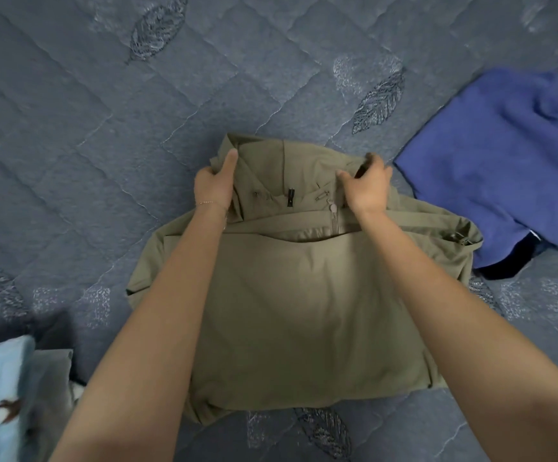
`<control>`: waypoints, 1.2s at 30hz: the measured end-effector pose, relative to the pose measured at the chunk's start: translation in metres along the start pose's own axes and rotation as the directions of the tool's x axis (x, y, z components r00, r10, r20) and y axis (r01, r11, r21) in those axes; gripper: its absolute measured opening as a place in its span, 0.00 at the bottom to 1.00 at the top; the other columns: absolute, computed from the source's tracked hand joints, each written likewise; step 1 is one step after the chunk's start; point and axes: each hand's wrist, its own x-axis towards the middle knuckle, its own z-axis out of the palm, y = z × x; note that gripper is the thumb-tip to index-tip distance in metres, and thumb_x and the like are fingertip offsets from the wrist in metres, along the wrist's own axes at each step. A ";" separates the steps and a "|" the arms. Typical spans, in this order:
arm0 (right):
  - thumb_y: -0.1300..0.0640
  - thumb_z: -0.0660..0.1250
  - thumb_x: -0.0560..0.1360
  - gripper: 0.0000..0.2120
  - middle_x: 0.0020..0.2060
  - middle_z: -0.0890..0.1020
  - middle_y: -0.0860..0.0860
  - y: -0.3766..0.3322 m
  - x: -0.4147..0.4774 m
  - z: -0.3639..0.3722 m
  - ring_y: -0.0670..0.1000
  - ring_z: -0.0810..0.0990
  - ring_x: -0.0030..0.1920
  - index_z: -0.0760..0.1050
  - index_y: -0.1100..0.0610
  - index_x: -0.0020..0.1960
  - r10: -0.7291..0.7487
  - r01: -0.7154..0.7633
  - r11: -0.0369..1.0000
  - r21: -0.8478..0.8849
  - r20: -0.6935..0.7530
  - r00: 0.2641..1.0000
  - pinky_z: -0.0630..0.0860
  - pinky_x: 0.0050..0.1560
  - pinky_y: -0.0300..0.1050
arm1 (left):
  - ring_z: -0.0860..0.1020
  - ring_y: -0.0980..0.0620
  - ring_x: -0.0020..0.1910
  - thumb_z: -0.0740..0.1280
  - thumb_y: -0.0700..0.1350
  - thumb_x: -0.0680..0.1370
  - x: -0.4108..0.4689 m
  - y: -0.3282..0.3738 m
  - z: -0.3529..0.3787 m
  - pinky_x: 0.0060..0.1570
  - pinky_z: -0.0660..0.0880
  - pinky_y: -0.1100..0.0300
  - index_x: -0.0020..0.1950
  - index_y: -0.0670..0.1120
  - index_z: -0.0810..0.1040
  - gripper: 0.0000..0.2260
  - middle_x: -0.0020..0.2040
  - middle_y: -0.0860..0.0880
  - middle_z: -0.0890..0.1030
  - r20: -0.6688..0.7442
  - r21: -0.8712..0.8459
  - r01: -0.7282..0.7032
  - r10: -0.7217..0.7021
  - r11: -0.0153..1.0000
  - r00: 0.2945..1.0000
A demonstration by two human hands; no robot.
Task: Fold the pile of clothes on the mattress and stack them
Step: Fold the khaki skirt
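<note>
Both arms bare, stretched fwd, forearms converging from bottom corners. L hand (213, 183): back to cam, thumb straight on top of olive garment (297, 295), fingers hidden under its edge. R hand (369, 186): knuckles up, thumb + fingers pinching same fabric. L wrist wears thin bracelet (205, 203).

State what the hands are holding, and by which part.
Both hold the olive garment lying on the mattress. The left hand grips the left side of its folded-over far end, the right hand the right side.
</note>
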 end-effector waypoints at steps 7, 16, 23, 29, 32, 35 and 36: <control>0.73 0.58 0.68 0.17 0.44 0.75 0.46 -0.036 -0.023 -0.021 0.42 0.76 0.46 0.79 0.60 0.49 -0.437 0.483 0.854 0.192 -0.238 0.868 0.75 0.53 0.41 | 0.67 0.61 0.31 0.61 0.42 0.81 -0.022 0.010 0.002 0.41 0.67 0.67 0.44 0.35 0.76 0.12 0.32 0.49 0.69 -0.232 0.098 -0.663 0.665 0.742 0.710; 0.67 0.66 0.70 0.06 0.48 0.76 0.57 -0.002 -0.023 -0.008 0.56 0.76 0.52 0.78 0.61 0.45 -0.222 0.221 0.973 0.069 0.018 0.975 0.70 0.59 0.41 | 0.73 0.54 0.45 0.60 0.38 0.80 -0.002 -0.025 -0.012 0.47 0.70 0.65 0.45 0.46 0.74 0.07 0.43 0.52 0.76 -0.142 0.099 -0.237 0.250 0.966 0.958; 0.38 0.64 0.74 0.19 0.49 0.77 0.53 -0.032 0.019 -0.013 0.52 0.76 0.53 0.73 0.55 0.47 0.219 -0.266 0.904 0.336 0.172 0.960 0.73 0.63 0.53 | 0.76 0.50 0.59 0.61 0.52 0.81 0.025 0.002 -0.014 0.61 0.73 0.56 0.68 0.39 0.70 0.21 0.62 0.45 0.76 -0.046 -0.220 -0.050 0.040 0.974 0.998; 0.30 0.61 0.70 0.36 0.54 0.81 0.51 -0.050 0.025 -0.005 0.52 0.79 0.54 0.76 0.60 0.61 0.226 -0.364 0.883 0.295 0.414 0.882 0.73 0.62 0.48 | 0.77 0.49 0.57 0.62 0.44 0.81 0.035 0.018 -0.009 0.58 0.75 0.55 0.69 0.43 0.71 0.17 0.62 0.45 0.77 0.103 -0.237 -0.012 0.037 0.971 0.994; 0.56 0.65 0.79 0.09 0.33 0.82 0.48 -0.051 0.026 0.000 0.46 0.79 0.36 0.78 0.59 0.43 0.050 -0.209 0.876 0.435 0.349 0.936 0.75 0.47 0.44 | 0.79 0.52 0.54 0.60 0.35 0.80 0.034 0.021 -0.008 0.56 0.76 0.59 0.66 0.44 0.73 0.15 0.56 0.47 0.80 0.127 -0.222 -0.121 0.151 0.967 0.980; 0.68 0.63 0.78 0.12 0.31 0.83 0.42 -0.055 0.024 -0.001 0.40 0.80 0.35 0.79 0.55 0.42 -0.100 -0.065 0.809 0.585 0.245 0.964 0.77 0.45 0.36 | 0.77 0.49 0.59 0.57 0.32 0.80 0.033 0.025 -0.011 0.61 0.74 0.58 0.65 0.42 0.73 0.16 0.60 0.44 0.78 0.122 -0.331 -0.210 0.262 0.920 0.957; 0.69 0.63 0.77 0.13 0.33 0.84 0.41 -0.056 0.024 -0.004 0.39 0.81 0.37 0.80 0.53 0.42 -0.134 -0.017 0.782 0.623 0.195 0.972 0.77 0.46 0.35 | 0.77 0.49 0.58 0.56 0.31 0.79 0.032 0.026 -0.012 0.60 0.74 0.58 0.63 0.41 0.74 0.15 0.59 0.43 0.78 0.104 -0.388 -0.237 0.297 0.891 0.949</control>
